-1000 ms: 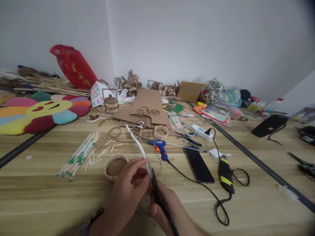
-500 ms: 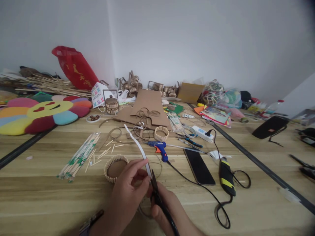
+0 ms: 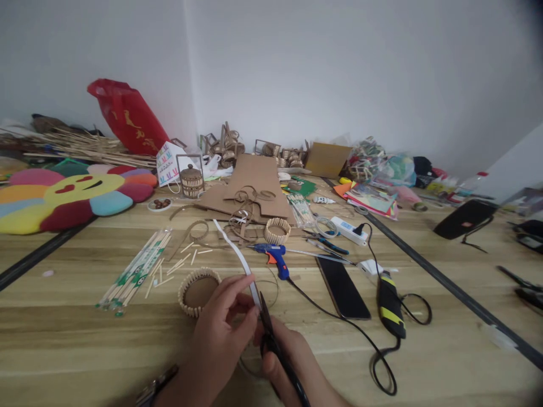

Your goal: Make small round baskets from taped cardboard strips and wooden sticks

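Pale walls back a cluttered wooden table [image 3: 106, 350] where, watching remotely through the head camera, I see a white strip [image 3: 240, 254] held above the near middle, slanting away from the person. The left hand [image 3: 223, 333] pinches it between thumb and fingers near its lower end, probably to steady it beside the blades; the right hand [image 3: 303, 356] is wrapped around black scissors [image 3: 267, 322] pointing up along it, though I cannot tell whether they are biting. A larger stick-walled ring [image 3: 184, 297] sits partly hidden behind the left hand. Just beyond lies a blue glue gun [image 3: 278, 261], perhaps parked within easy reach, its cord trailing to the right past a phone [image 3: 344, 288] and crowding that side. Packaged sticks [image 3: 136, 271] rest to the left; farther back, a smaller ring [image 3: 278, 233] and cardboard [image 3: 257, 175] fill the centre
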The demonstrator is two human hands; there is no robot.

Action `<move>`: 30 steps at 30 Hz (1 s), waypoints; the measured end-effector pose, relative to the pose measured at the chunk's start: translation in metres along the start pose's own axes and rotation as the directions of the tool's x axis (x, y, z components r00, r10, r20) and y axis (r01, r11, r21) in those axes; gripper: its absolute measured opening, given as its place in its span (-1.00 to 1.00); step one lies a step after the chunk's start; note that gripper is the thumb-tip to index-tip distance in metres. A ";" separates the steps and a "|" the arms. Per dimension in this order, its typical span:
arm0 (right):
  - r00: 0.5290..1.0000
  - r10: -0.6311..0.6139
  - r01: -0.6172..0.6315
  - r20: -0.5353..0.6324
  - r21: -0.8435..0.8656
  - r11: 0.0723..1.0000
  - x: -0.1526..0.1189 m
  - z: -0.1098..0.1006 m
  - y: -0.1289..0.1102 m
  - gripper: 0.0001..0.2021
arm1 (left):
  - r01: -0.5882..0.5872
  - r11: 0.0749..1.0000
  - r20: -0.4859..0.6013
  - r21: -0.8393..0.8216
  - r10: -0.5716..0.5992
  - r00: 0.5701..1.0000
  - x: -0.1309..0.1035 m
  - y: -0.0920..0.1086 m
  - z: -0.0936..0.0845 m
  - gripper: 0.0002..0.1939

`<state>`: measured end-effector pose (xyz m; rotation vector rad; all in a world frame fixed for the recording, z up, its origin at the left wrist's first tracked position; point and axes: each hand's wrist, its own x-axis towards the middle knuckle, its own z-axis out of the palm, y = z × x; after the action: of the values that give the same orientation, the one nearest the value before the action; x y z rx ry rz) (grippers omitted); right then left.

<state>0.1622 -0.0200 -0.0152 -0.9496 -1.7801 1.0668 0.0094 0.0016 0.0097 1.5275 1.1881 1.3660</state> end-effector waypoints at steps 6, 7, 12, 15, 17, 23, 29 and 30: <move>1.000 0.024 -0.024 -0.014 0.021 0.999 -0.001 0.003 0.003 -0.40 | -0.001 1.000 -0.006 0.002 0.001 1.000 -0.001 -0.004 0.000 -0.61; 0.999 0.036 -0.036 -0.016 0.027 0.999 -0.002 0.003 0.003 -0.40 | -0.001 1.000 -0.007 0.005 0.001 1.000 -0.001 -0.004 0.000 -0.60; 0.995 0.096 -0.096 0.002 0.020 0.995 -0.004 0.002 0.005 -0.39 | -0.010 1.000 -0.013 0.022 0.010 1.000 -0.001 -0.002 -0.001 -0.60; 0.996 0.086 -0.086 0.000 -0.008 0.996 -0.005 0.002 0.005 -0.39 | -0.012 1.000 -0.010 0.027 0.012 1.000 -0.002 -0.003 0.000 -0.60; 0.997 0.074 -0.074 -0.010 -0.024 0.997 -0.004 0.002 0.004 -0.39 | -0.013 0.999 -0.009 0.030 0.013 1.000 -0.003 -0.004 0.001 -0.59; 0.995 0.096 -0.098 0.035 0.053 0.994 -0.001 -0.001 -0.007 -0.31 | -0.004 0.998 0.002 0.066 0.004 1.000 -0.009 -0.007 0.005 -0.58; 0.991 0.134 -0.134 -0.010 0.036 0.990 -0.002 0.001 -0.003 -0.32 | -0.013 0.996 -0.007 0.087 0.014 1.000 -0.010 -0.008 0.004 -0.57; 0.990 0.137 -0.136 -0.018 0.041 0.990 -0.002 0.002 -0.001 -0.32 | -0.016 0.996 -0.001 0.083 0.017 1.000 -0.009 -0.008 0.004 -0.57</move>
<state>0.1609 -0.0227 -0.0154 -1.0672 -1.6905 1.1688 0.0121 -0.0048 -0.0017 1.5972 1.2500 1.3441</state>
